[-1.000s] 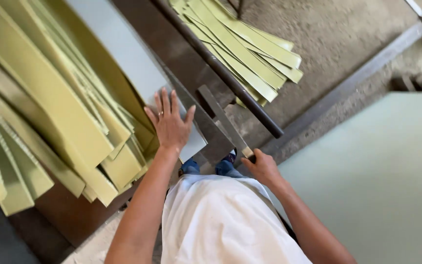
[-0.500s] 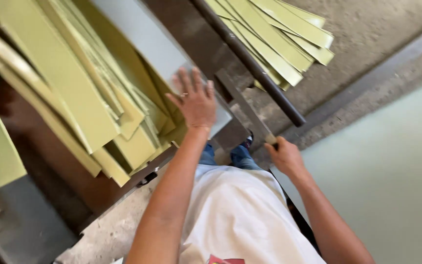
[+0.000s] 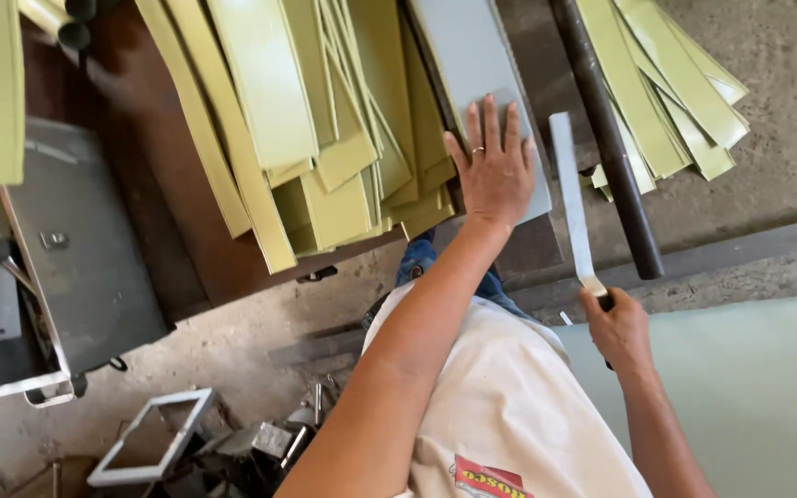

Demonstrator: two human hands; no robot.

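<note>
Green strips (image 3: pixel 306 138) are piled just left of the grey sheet (image 3: pixel 472 65). The left hand (image 3: pixel 493 166) is pressed flat, fingers spread, on the sheet. Right of it, a metal blade (image 3: pixel 569 194) is gripped by the closed right hand (image 3: pixel 618 330).

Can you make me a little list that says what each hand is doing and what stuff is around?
left hand: flat, fingers spread, pressing on a grey sheet
right hand: gripping the end of a long flat metal blade
beside the left hand: a pile of yellow-green strips
beyond the blade: a dark round bar, with more yellow-green strips behind it
lower right: a large pale green sheet
far left: a grey metal tray
</note>
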